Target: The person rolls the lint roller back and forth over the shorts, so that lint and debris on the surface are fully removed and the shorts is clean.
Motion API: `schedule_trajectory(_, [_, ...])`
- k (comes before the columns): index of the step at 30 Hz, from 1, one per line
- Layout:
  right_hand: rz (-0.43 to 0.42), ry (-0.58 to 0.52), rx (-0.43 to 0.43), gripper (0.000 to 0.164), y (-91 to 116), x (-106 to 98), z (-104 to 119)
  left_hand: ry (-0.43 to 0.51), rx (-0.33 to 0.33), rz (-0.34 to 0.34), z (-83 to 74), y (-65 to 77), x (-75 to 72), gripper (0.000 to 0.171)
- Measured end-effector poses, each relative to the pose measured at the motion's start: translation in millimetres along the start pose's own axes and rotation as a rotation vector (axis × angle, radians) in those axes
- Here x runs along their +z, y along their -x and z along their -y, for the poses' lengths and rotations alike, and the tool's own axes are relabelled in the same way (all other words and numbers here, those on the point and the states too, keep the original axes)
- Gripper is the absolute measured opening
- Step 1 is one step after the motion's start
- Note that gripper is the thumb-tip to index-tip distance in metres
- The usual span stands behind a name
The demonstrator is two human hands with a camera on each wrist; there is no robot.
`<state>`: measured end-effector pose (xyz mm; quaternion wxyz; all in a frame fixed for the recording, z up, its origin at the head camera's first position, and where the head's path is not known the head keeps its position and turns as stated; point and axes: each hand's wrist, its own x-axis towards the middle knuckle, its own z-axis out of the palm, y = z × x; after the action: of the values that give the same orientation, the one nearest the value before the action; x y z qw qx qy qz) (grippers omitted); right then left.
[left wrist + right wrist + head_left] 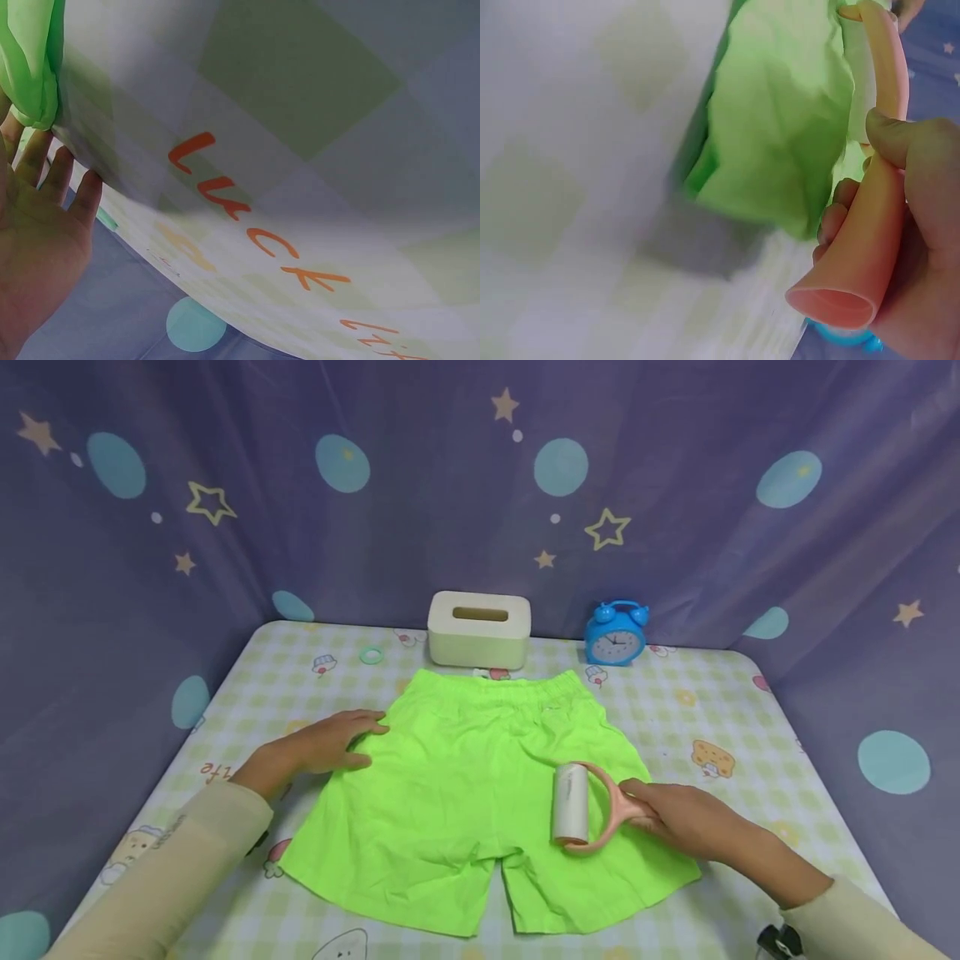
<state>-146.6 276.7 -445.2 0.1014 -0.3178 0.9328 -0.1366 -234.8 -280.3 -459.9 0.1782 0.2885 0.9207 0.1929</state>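
Observation:
Bright neon-green shorts lie spread flat, waistband at the far side. My right hand grips the pink handle of a lint roller; its white roll rests on the right leg of the shorts. In the right wrist view, fingers and thumb wrap round the hollow orange-pink handle. At the left edge of the shorts is my left hand, fingers extended and touching the cloth near the hip. The left wrist view shows that hand's fingertips at the cloth's edge.
A white-and-green tissue box stands behind the waistband, with a blue alarm clock to its right. A small green ring lies at the back left. The checked tablecloth meets a purple curtain.

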Motion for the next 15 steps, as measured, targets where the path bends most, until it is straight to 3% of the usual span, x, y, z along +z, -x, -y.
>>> schedule_trajectory(9, [-0.068, 0.044, -0.039, 0.026, 43, -12, -29, 0.012, -0.003, 0.009, -0.8, -0.8, -0.7, 0.056])
schedule_trajectory(15, [-0.058, 0.052, -0.017, 0.027, 64, -19, -45, 0.019, -0.014, 0.013, -0.8, -1.4, -0.5, 0.057])
